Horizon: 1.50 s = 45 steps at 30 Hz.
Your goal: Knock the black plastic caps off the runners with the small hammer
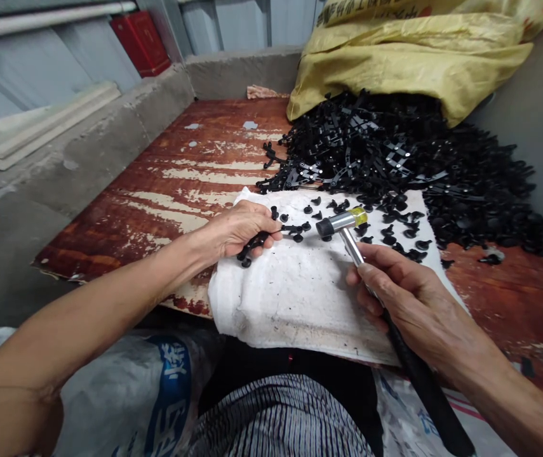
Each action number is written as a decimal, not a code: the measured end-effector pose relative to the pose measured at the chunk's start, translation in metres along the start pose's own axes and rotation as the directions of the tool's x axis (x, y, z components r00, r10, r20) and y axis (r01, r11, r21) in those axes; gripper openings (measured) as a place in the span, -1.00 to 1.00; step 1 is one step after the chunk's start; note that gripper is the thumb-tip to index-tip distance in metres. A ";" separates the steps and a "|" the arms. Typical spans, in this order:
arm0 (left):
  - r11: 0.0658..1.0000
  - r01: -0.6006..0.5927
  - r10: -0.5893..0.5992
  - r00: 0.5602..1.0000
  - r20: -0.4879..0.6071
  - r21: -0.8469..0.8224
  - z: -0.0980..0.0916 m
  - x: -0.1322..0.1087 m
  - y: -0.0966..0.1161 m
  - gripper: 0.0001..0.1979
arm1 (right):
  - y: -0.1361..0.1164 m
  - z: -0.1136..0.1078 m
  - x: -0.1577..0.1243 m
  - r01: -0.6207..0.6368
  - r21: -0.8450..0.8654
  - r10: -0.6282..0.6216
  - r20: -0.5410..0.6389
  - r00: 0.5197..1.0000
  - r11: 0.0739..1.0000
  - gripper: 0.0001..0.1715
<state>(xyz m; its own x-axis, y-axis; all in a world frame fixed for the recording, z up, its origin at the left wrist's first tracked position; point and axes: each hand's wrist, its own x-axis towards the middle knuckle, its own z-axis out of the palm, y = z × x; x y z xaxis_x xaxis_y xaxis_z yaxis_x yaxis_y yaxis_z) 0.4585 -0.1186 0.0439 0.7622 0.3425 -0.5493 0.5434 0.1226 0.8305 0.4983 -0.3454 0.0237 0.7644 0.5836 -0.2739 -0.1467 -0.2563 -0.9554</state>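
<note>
My left hand (247,227) is closed around a black jointed plastic part (254,244) with round knobs at its ends, over the left side of a white cloth (294,292). Part of that piece is hidden by the fingers. In my right hand (395,279) is a small mallet (342,222), gripped at the upper handle. It has a metal body, one black face, one yellow face and a long black grip. Its head is held above the cloth, to the right of the black part. Several small black knob-shaped pieces (388,236) lie scattered on the cloth beyond the mallet.
A large heap of black linkage parts (371,139) spreads across the back right, beneath a yellow woven sack (404,57). The worn red-brown board (190,165) is bordered by a low concrete ledge (109,139). A red box (141,43) stands on the ledge.
</note>
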 end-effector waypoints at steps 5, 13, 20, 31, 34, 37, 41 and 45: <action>1.000 -0.016 0.017 1.000 0.007 -0.008 0.000 0.001 0.000 -0.69 | 0.003 -0.001 0.001 0.007 0.003 -0.007 0.000 1.000 1.000 -0.50; 1.000 0.001 -0.001 1.000 -0.013 -0.009 0.001 0.002 -0.001 -0.68 | 0.000 -0.001 0.000 0.012 -0.010 -0.011 0.013 1.000 1.000 -0.55; 0.999 -0.023 0.024 1.000 -0.020 0.047 0.002 0.003 -0.002 -0.71 | 0.003 -0.002 0.002 0.067 -0.130 -0.065 0.019 0.998 0.989 -0.60; 0.991 -0.093 0.093 0.996 0.002 0.098 0.000 0.004 -0.008 -0.71 | -0.007 0.000 0.017 0.478 -0.843 -0.634 0.232 0.738 0.248 -0.33; 0.990 -0.084 0.084 0.996 0.008 0.111 -0.001 0.005 -0.010 -0.72 | -0.007 -0.001 0.018 0.474 -0.859 -0.593 0.285 0.753 0.190 -0.36; 0.990 -0.100 0.098 0.995 0.023 0.104 -0.002 0.005 -0.011 -0.72 | -0.013 -0.001 0.013 0.545 -0.804 -0.713 0.239 0.660 0.235 -0.41; 0.988 -0.124 0.122 0.992 0.032 0.088 -0.002 0.006 -0.012 -0.71 | -0.017 0.002 0.011 0.551 -0.799 -0.744 0.212 0.634 0.242 -0.39; 0.986 -0.133 0.130 0.991 0.034 0.104 -0.003 0.007 -0.014 -0.74 | -0.012 -0.001 0.017 0.474 -0.856 -0.563 0.292 0.773 0.206 -0.35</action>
<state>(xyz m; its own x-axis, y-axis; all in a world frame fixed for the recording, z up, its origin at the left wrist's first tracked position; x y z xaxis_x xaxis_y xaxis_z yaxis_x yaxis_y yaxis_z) 0.4551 -0.1148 0.0288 0.8380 0.3237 -0.4394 0.4708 -0.0216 0.8820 0.5136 -0.3328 0.0302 0.4897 0.8206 0.2945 0.8696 -0.4356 -0.2325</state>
